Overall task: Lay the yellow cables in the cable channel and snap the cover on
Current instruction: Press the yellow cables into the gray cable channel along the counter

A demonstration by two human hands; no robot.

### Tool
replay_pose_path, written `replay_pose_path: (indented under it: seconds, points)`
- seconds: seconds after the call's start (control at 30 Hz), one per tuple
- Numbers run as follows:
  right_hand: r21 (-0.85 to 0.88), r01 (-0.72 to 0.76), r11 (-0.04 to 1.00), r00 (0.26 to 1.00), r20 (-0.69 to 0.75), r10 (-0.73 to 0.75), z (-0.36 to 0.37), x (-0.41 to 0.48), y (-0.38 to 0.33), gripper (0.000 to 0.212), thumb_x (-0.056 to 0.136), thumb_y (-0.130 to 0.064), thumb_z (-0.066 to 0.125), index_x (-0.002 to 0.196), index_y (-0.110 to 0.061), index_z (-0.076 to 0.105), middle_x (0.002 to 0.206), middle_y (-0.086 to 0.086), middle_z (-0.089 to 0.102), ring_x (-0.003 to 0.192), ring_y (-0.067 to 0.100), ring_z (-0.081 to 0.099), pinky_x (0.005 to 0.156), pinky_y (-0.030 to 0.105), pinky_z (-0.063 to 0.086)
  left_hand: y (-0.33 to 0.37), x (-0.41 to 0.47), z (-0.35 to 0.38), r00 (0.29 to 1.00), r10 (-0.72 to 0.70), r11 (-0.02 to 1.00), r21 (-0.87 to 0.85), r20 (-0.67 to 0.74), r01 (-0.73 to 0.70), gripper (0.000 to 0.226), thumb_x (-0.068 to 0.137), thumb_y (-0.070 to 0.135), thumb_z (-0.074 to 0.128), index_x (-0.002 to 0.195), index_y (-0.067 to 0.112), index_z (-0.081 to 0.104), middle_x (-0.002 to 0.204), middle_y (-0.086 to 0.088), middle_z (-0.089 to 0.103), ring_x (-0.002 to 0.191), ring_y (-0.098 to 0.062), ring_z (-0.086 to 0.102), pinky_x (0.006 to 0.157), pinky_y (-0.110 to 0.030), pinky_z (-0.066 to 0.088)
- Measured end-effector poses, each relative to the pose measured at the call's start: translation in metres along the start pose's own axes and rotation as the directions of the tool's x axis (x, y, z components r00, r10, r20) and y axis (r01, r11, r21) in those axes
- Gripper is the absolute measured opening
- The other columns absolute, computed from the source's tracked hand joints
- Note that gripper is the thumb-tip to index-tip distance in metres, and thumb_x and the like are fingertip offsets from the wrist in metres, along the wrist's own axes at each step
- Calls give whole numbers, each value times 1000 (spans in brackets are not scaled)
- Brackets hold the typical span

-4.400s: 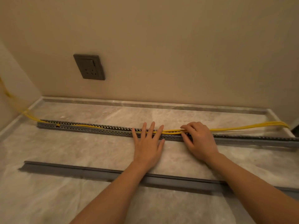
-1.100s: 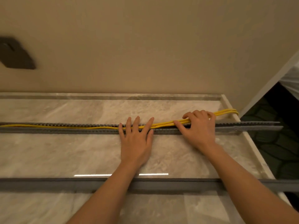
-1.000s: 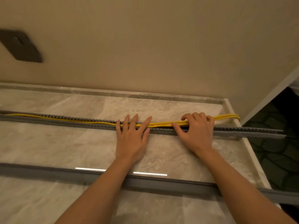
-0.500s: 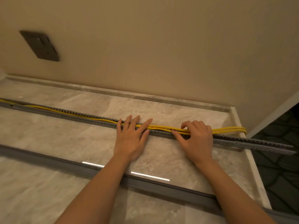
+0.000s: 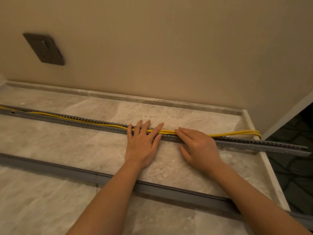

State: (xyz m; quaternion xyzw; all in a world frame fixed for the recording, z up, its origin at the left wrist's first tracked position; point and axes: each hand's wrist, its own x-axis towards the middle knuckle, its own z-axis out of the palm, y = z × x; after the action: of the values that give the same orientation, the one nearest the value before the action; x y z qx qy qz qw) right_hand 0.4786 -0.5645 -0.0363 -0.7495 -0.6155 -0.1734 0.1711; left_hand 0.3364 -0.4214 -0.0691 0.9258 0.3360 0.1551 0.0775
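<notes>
A long grey slotted cable channel [image 5: 254, 145] lies across the marble floor, parallel to the wall. Yellow cables [image 5: 237, 133] sit inside it on the left stretch, rise out between my hands and loop over the floor's right edge. My left hand [image 5: 142, 143] lies flat, fingers spread, fingertips pressing the cables at the channel. My right hand [image 5: 198, 145] lies flat beside it, fingers straight and pointing left along the cables. The grey cover strip [image 5: 169, 190] lies loose on the floor nearer me, under my forearms.
A dark wall socket [image 5: 44, 49] is on the beige wall at upper left. A raised marble border [image 5: 152, 100] runs along the wall and down the right side. Beyond the right border lies darker patterned flooring [image 5: 294, 168]; the channel's end overhangs it.
My right hand has gone from curled over the cables to flat with straight fingers pointing left. The left hand has stayed pressed at the channel. The view has shifted a little.
</notes>
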Motion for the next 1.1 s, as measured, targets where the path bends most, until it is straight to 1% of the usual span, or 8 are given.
replay_pose_path:
  seconds: [0.1, 0.23, 0.47, 0.53, 0.6, 0.7, 0.8, 1.1]
  points:
    - [-34, -6, 999, 995, 103, 9, -3, -1, -4, 50, 77, -30, 70, 123, -12, 61, 124, 5, 63, 107, 21, 64, 88, 35, 51, 0, 0, 1, 1000, -1, 1000, -3, 7, 1, 49, 93, 54, 6, 141, 53, 16, 153, 4, 26, 142, -21, 11, 112, -44, -8]
    - [-57, -34, 998, 985, 166, 43, -2, -6, -9, 54, 83, -38, 64, 131, -14, 55, 132, 4, 57, 120, 19, 55, 102, 38, 41, 0, 1, 2, 1000, 5, 1000, -3, 5, -5, 50, 92, 55, 5, 141, 53, 16, 155, 5, 20, 143, -20, 9, 113, -45, -6]
    - [-69, -59, 996, 981, 182, 70, 1, -6, -11, 54, 83, -41, 63, 130, -15, 55, 132, 4, 57, 122, 19, 54, 105, 42, 37, 0, 0, 0, 1000, 15, 999, -44, -1, -15, 48, 96, 52, 15, 144, 47, 17, 156, 7, 15, 144, -16, 7, 115, -46, -6]
    - [-67, -70, 995, 979, 186, 81, 1, -6, -12, 54, 83, -41, 63, 130, -16, 55, 131, 4, 58, 122, 19, 53, 105, 42, 37, 2, -1, -3, 999, 30, 995, -94, -38, -33, 49, 96, 50, 21, 144, 42, 25, 155, 8, 21, 143, -14, 11, 115, -46, -7]
    - [-59, -81, 995, 974, 206, 91, 1, -6, -12, 54, 85, -42, 60, 132, -17, 53, 134, 3, 55, 125, 18, 51, 107, 41, 35, 5, -3, -8, 993, 76, 985, -146, -91, -89, 49, 94, 47, 28, 140, 35, 38, 150, 7, 33, 142, -13, 21, 115, -46, -4]
    - [-51, -80, 995, 962, 259, 91, 1, -6, -10, 56, 88, -45, 53, 137, -19, 46, 140, 1, 49, 131, 18, 44, 111, 38, 28, 7, -6, -10, 977, 164, 964, -189, -139, -188, 46, 93, 42, 35, 130, 24, 55, 140, 3, 49, 136, -17, 36, 116, -47, 10]
    - [-43, -82, 996, 953, 288, 91, 0, -4, -8, 56, 89, -47, 49, 139, -22, 43, 143, -1, 45, 133, 17, 40, 112, 35, 27, 5, -5, -9, 978, 175, 954, -227, -115, -197, 44, 92, 39, 41, 130, 21, 56, 140, 1, 48, 137, -19, 34, 116, -44, 16]
    - [-51, -87, 995, 926, 365, 100, 0, 2, -3, 58, 90, -56, 39, 143, -30, 33, 150, -3, 34, 137, 13, 33, 111, 31, 26, 5, -8, -11, 976, 208, 951, -221, -62, -216, 51, 88, 39, 46, 135, 20, 49, 145, -3, 42, 140, -25, 28, 116, -44, 7]
